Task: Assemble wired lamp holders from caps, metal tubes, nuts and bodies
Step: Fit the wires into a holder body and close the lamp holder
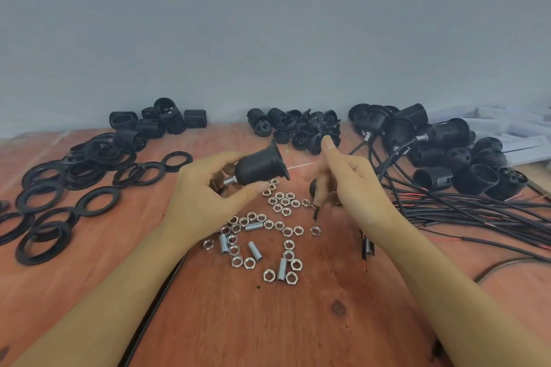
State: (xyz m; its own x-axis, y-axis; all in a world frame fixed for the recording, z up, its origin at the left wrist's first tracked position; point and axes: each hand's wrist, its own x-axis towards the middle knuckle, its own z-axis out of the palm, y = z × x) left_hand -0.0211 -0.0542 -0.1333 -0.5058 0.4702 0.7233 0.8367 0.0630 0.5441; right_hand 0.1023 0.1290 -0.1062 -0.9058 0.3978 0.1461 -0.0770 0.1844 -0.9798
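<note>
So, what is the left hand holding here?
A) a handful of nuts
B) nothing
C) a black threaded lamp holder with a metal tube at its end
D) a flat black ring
C: the left hand grips a black threaded lamp holder with a short metal tube at its narrow end.

Black ribbed lamp holder (pixel 262 162) held tilted, metal tube (pixel 230 180) protruding lower-left; nuts (pixel 283 202) scattered on table beneath.
</note>
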